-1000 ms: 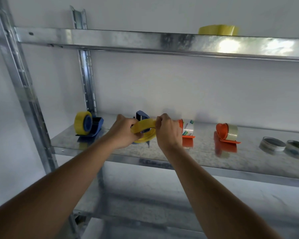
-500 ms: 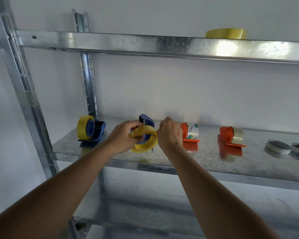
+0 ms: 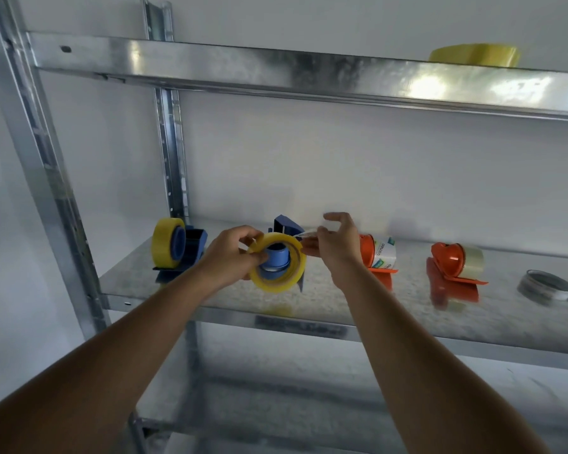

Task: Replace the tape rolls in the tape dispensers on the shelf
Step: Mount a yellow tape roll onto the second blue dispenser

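Two hands thread: left hand (image 3: 232, 255) grips the translucent yellow tape roll (image 3: 277, 262) on the blue plastic dispenser (image 3: 284, 229); right hand (image 3: 336, 245), just beside, pinches the tape's loose end (image 3: 304, 234); next, probably draw it toward the cutter.

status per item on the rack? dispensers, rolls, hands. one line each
left blue dispenser: loaded, yellow roll on hub
middle blue dispenser: yellow roll around hub, tape end pulled out
left hand: grips the yellow roll
right hand: pinches the tape end
two orange dispensers: loaded, clear rolls
loose rolls: flat on shelf
top-shelf roll: flat, untouched
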